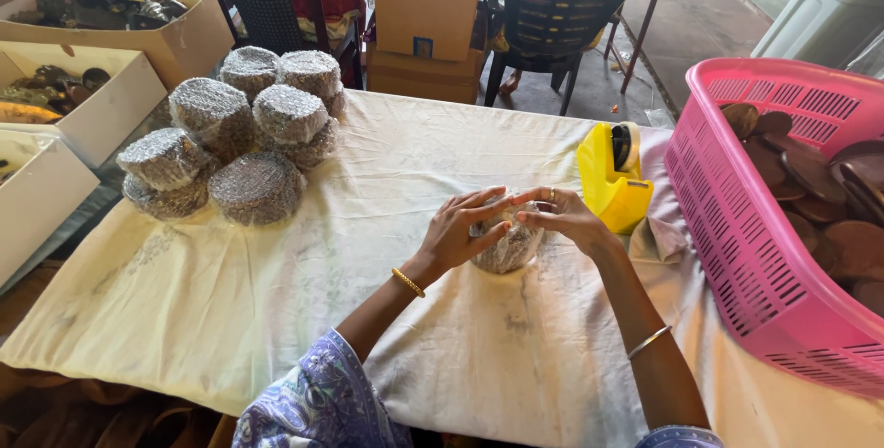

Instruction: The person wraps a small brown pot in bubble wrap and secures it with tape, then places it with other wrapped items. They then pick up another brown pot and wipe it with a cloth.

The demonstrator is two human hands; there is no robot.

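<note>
Both of my hands rest on a round bundle wrapped in bubble wrap (509,247) that stands on the cloth-covered table (387,162). My left hand (459,232) grips its left side with fingers spread over the top. My right hand (564,214) presses the top right, fingertips meeting those of the left. A yellow tape dispenser (610,183) stands just right of my right hand.
Several wrapped round bundles (241,130) are piled at the far left. A pink plastic basket (748,227) of brown discs (820,190) fills the right. Open cardboard boxes (138,34) line the left edge. A carton (425,15) and a black chair (551,20) stand behind.
</note>
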